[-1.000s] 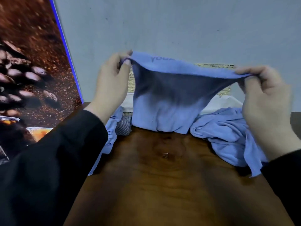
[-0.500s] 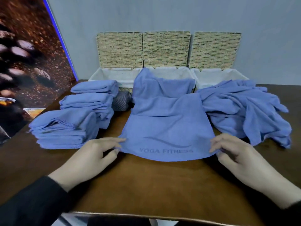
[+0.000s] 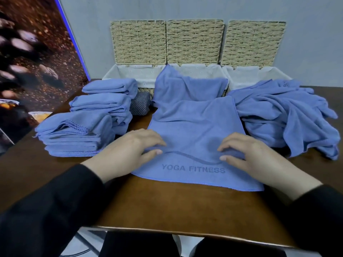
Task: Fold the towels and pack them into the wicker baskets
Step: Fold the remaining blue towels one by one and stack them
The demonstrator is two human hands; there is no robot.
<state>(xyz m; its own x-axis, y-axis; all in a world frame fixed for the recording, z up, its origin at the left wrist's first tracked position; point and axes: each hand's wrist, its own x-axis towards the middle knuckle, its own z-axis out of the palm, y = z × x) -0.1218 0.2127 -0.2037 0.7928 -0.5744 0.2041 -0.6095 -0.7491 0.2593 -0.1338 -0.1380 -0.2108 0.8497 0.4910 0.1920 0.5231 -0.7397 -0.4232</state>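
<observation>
A blue towel [image 3: 193, 127] printed YOGA FITNESS lies flat on the wooden table [image 3: 167, 204], its far end draped over the rim of the middle wicker basket [image 3: 194, 71]. My left hand [image 3: 128, 153] lies on the towel's left side and my right hand [image 3: 248, 156] on its right side. Each hand has curled fingers and pinches a bit of cloth between fingers and thumb, just above the lettering. Two more white-lined baskets, the left basket [image 3: 128, 73] and the right basket [image 3: 259, 75], flank the middle one, their woven lids standing against the wall.
Folded blue towels are stacked at the left [image 3: 74, 134], with further stacks behind [image 3: 104, 104]. A loose heap of unfolded blue towels [image 3: 285, 115] lies at the right. A dark grey rolled cloth [image 3: 140, 105] sits before the left basket. A poster panel [image 3: 33, 62] leans at the left.
The towel, held up in the air a second ago, has been laid flat on the table. Both hands then slid from its near corners up along its sides.
</observation>
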